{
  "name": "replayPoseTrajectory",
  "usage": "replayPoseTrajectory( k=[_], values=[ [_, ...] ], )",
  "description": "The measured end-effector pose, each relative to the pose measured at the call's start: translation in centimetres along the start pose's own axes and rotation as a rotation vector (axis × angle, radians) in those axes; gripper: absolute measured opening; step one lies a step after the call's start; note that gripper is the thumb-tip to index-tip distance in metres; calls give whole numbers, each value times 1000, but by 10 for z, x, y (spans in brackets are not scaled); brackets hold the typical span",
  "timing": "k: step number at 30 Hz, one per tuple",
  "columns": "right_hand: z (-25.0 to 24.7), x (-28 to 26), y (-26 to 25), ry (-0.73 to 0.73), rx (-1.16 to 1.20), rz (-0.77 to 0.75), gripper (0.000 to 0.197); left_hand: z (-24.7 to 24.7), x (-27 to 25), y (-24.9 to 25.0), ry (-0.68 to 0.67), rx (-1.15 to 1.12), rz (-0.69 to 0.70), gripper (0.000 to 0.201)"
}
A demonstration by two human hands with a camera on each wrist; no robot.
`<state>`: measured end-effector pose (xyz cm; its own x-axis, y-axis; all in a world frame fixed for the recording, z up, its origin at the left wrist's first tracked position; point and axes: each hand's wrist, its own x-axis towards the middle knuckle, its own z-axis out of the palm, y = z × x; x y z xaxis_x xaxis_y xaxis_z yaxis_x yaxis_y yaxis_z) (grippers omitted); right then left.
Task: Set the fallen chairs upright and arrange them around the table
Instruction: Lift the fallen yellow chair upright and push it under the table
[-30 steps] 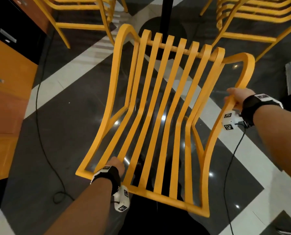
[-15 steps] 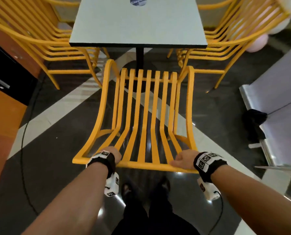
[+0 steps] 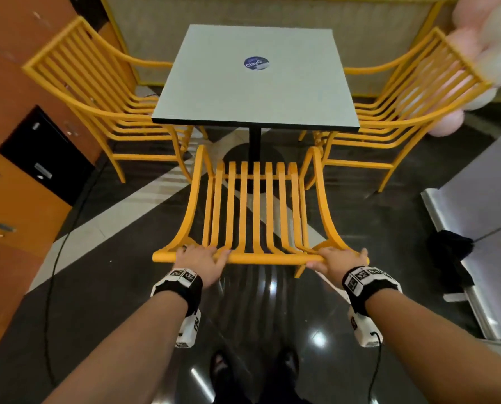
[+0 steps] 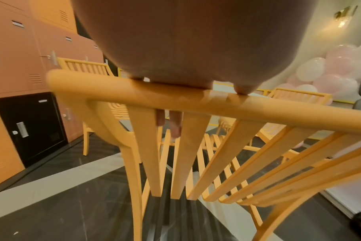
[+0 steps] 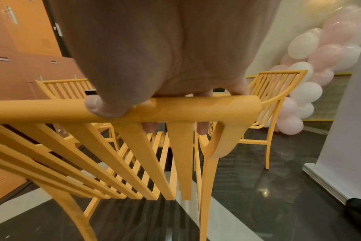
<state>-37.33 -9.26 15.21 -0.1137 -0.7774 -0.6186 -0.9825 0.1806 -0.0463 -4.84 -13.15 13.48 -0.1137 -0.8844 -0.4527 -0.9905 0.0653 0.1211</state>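
Note:
An upright yellow slatted chair (image 3: 256, 208) stands in front of me, facing the near edge of the grey square table (image 3: 255, 83). My left hand (image 3: 198, 259) grips the left part of its top back rail (image 4: 175, 101), fingers curled over it. My right hand (image 3: 338, 259) grips the right end of the same rail (image 5: 196, 106), thumb on the near side and fingertips (image 5: 202, 128) showing under it. Two more yellow chairs stand upright at the table, one on the left (image 3: 97, 103) and one on the right (image 3: 403, 112).
Orange and black lockers (image 3: 24, 158) line the left wall. Pink and white balloons (image 3: 482, 53) hang at the back right. A white panel with a metal base (image 3: 482, 217) and a black cloth (image 3: 450, 252) stand on the right. A black cable (image 3: 53, 269) runs along the dark glossy floor.
The chair went from tilted toward me to upright, facing the table. My right hand moved from the armrest to the top back rail; my left hand kept its hold on the rail.

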Motion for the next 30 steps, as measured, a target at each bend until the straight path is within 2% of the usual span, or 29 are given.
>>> replayPoseTrajectory(
  k=[5, 12, 17, 18, 21, 26, 30],
  values=[
    [-30, 27, -9, 74, -5, 21, 64, -23, 23, -5, 76, 18, -39, 46],
    [-52, 52, -1, 41, 8, -50, 56, -48, 52, 1, 5, 56, -82, 35],
    [-37, 52, 21, 193, 28, -79, 87, -51, 52, 8, -25, 14, -153, 27],
    [-35, 53, 23, 217, 36, -94, 87, -51, 53, 9, -29, 7, -155, 26],
    [-40, 59, 24, 200, 33, -107, 74, -54, 56, 9, -44, -5, -160, 25],
    [-56, 78, 21, 203, 51, -97, 72, -63, 78, 6, -16, -14, -144, 25],
    [-76, 97, 5, 167, 10, -46, 55, -83, 108, 1, -31, -11, -132, 27]
  ],
)
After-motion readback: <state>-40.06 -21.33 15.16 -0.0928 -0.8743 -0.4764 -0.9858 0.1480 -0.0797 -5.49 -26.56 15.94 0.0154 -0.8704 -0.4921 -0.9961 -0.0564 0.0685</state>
